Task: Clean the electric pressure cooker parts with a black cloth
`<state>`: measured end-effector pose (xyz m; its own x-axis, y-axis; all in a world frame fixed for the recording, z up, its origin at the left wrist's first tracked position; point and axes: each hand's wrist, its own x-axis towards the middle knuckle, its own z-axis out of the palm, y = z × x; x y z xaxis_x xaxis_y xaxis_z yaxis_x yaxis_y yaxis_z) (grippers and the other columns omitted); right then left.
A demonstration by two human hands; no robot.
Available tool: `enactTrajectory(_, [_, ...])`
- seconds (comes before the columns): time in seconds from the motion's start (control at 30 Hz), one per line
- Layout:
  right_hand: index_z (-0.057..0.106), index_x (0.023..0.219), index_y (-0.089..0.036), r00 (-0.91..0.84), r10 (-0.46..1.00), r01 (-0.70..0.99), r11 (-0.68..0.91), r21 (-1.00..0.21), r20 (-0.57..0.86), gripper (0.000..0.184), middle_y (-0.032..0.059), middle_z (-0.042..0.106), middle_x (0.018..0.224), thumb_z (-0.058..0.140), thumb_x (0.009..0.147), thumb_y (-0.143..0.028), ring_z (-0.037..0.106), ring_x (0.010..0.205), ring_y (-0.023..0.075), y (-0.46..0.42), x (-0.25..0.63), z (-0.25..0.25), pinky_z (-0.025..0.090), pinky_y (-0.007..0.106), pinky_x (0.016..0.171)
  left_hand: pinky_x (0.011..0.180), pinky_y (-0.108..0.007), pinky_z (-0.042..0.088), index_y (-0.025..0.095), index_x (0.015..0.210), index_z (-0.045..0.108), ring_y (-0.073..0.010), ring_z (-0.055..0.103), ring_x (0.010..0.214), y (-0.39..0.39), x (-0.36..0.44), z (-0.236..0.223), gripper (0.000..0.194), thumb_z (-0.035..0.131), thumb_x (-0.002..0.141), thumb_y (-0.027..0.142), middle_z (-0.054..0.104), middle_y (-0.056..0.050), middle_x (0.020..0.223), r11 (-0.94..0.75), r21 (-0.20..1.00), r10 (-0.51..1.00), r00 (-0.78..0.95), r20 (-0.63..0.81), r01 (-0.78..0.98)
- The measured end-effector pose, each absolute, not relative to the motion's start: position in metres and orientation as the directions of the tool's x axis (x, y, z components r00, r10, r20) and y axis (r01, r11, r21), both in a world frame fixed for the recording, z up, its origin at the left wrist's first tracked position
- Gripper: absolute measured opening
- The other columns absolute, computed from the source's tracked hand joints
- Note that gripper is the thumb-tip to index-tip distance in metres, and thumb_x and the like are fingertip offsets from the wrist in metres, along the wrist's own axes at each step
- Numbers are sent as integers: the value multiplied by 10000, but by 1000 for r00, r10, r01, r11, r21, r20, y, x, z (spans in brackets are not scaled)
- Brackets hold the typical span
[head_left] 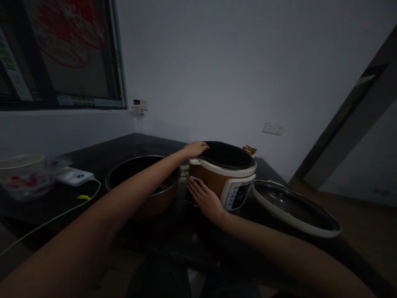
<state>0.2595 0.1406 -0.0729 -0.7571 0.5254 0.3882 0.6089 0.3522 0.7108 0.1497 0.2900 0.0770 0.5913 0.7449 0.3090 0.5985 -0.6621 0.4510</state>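
Note:
An electric cooker (208,174) stands upright and lidless on the dark table, its brown body banded in white and its control panel (237,195) facing front right. My left hand (196,149) grips the cooker's upper rim at the left, fingers curled over the edge. Lower down, my right hand (207,200) lies with outstretched fingers against the cooker's left side. A small whitish patch shows at its fingertips; I cannot tell what it is. Left of the cooker, partly behind my left forearm, sits a round pot (161,200) with a dark inside.
A glass lid with a pale rim (297,225) lies at the right. On the left are a white power strip (74,177) with a cord and a plastic-wrapped tub (26,178). The dark table (198,244) meets a wall with sockets (273,128).

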Motion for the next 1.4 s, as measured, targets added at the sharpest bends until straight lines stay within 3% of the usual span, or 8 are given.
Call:
enactTrajectory(0.2, [527,1333,-127,-799,507,547,389,742,323,520,63,455,1464,488,819,-199,371,1374,220,128,271,-95,251,374,1170,979,-483,436,165,1099,627,-240,574,1120,290,148,78,293,528,928,381,617,-87,1210,-670,442,739,598,310,597])
enactTrajectory(0.47, [333,1452,-90,-761,488,629,393,671,428,583,69,313,1541,396,872,-99,256,1427,236,108,296,4,243,464,1160,1000,-497,414,156,1117,618,-252,555,1155,287,149,79,321,525,925,396,602,-97,1243,-707,442,697,649,305,552])
enactTrajectory(0.57, [278,1472,-100,-729,486,673,382,634,482,607,64,297,1547,392,876,-78,247,1429,240,107,297,21,230,511,1155,1022,-371,399,186,1151,626,-202,561,1164,287,144,84,333,428,954,367,632,-70,1251,-726,462,665,689,287,509])
enactTrajectory(0.67, [272,1474,-103,-711,473,696,366,617,521,597,58,272,1555,392,889,-96,215,1440,240,107,298,14,212,523,1158,988,-244,392,217,1175,632,-163,567,1152,288,133,92,376,368,942,347,645,-33,1260,-757,466,620,728,292,458])
enactTrajectory(0.8, [308,1462,-116,-710,461,697,359,620,532,580,49,280,1552,378,887,-83,194,1446,225,102,305,-6,169,520,1170,994,-257,374,195,1147,651,-177,569,1138,289,123,94,402,363,931,374,662,-44,1229,-788,445,584,747,319,426])
enactTrajectory(1.0, [327,1456,-135,-682,481,721,316,616,551,568,14,256,1561,366,893,-73,122,1462,213,92,315,-16,-35,532,1178,982,-253,379,196,1092,676,-164,576,1116,284,126,82,437,286,966,348,671,-38,1203,-805,448,550,772,319,389])
enactTrajectory(1.27, [344,1451,-185,-729,418,682,373,629,542,540,-6,340,1531,409,917,-130,139,1457,162,101,331,-15,6,451,1195,962,-246,393,163,1023,703,-174,589,1101,277,129,82,386,353,945,305,693,-63,1134,-806,425,560,763,321,413])
enactTrajectory(1.4, [330,1458,-208,-748,422,661,404,632,513,553,-14,367,1517,427,916,-158,118,1460,154,100,347,-13,-38,446,1189,950,-259,406,163,958,721,-175,622,1021,267,133,79,483,274,968,345,711,-68,1082,-783,426,604,720,342,454])
